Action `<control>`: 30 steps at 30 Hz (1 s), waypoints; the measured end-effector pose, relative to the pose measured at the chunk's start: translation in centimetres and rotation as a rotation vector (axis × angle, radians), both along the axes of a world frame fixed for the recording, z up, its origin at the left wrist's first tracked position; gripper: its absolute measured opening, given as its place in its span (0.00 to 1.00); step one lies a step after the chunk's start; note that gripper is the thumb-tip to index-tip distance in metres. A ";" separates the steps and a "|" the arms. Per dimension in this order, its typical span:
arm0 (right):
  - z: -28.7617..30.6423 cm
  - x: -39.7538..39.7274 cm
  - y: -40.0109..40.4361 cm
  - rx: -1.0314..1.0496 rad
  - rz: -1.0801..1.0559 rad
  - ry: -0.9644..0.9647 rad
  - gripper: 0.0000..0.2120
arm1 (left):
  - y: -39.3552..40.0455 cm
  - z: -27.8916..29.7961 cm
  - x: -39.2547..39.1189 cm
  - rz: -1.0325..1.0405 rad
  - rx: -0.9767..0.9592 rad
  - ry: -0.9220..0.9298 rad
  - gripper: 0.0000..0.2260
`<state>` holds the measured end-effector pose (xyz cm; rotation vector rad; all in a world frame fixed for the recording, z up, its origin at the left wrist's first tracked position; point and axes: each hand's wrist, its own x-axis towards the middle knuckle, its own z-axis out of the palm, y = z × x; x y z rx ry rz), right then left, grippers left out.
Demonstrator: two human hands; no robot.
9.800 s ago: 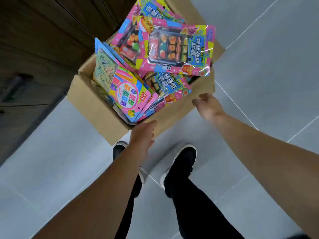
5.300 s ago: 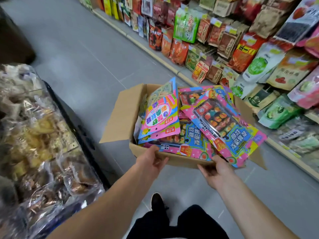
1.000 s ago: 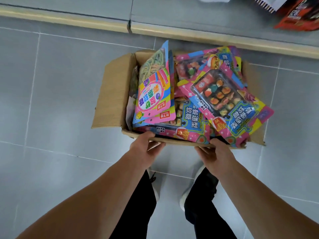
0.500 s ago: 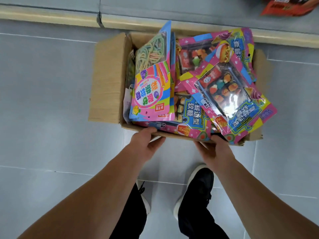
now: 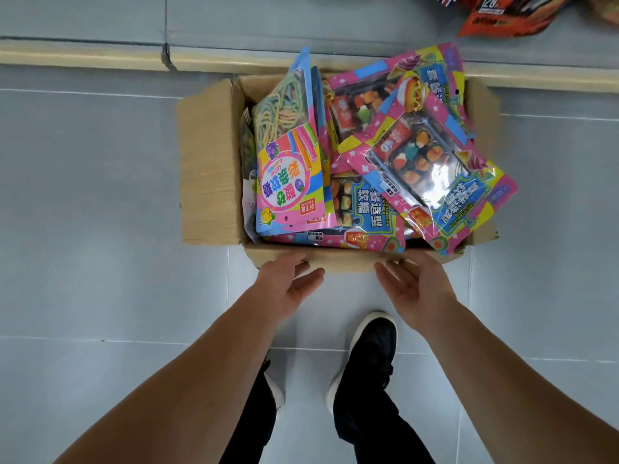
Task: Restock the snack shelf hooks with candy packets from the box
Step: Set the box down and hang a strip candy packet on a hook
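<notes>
A pale grey tiled floor [image 5: 100, 229] fills the view, with a cream kick strip [image 5: 83, 56] of a shelf base running across at 12 o'clock. A cardboard box [image 5: 209, 169] sits on the floor just below that strip, its left flap folded out flat toward 9 o'clock.

The box is crammed with candy packets. At its 9 o'clock side a noodle-candy packet [image 5: 289, 155] stands on edge: pink, yellow and blue, a clear window showing pastel green and yellow strands, a grape drawing, large Chinese characters in a white oval, and a small red brand tag too small to read. Toward 3 o'clock lies a tray-candy packet [image 5: 432, 169] with a pink, starred border, a window over a dark tray of small coloured sweets, and a blue panel of Chinese writing; its corner overhangs the box's right side. More of the same kind lie under and behind it.

At 6 o'clock of the box, the left hand [image 5: 288, 288] and right hand [image 5: 415, 289] are loose, fingers straight, fingertips at the near wall, gripping nothing. Below them, a black shoe [image 5: 371, 349].

At 1 o'clock an orange-red bag [image 5: 502, 15] shows "128".
</notes>
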<state>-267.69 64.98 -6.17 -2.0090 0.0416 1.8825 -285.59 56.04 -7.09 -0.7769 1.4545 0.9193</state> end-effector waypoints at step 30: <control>8.9 -17.4 2.6 0.368 0.861 -0.100 0.03 | 0.4 10.4 -9.1 -0.155 0.062 -0.097 0.23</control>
